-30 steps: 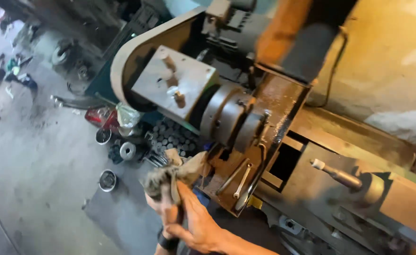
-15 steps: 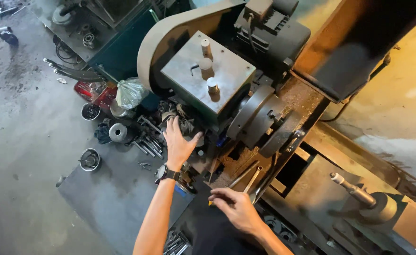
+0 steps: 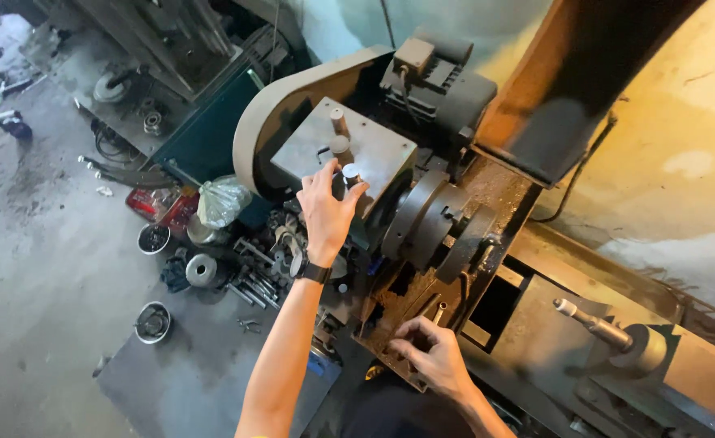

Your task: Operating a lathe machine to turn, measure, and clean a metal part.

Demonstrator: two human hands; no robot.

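A metal lathe fills the middle of the view, with a grey headstock plate [image 3: 374,154] carrying three upright levers. My left hand [image 3: 327,212], a dark watch on its wrist, grips the nearest lever knob [image 3: 351,173] with its fingertips. The round chuck [image 3: 430,223] sits just right of that hand. My right hand [image 3: 432,359] rests lower down on the rusty carriage [image 3: 422,312], fingers curled around a small handle there. The tailstock spindle [image 3: 597,324] points left from the far right.
A motor [image 3: 443,81] sits on top of the lathe behind a curved belt guard [image 3: 280,105]. Round metal parts, bolts, a clear plastic bag [image 3: 221,200] and a red box [image 3: 163,207] litter the concrete floor at left. A green machine base [image 3: 203,134] stands behind them.
My left hand has risen from the lathe's lower front to the nearest lever knob on the headstock plate. My right hand has settled on the carriage. The view has shifted.
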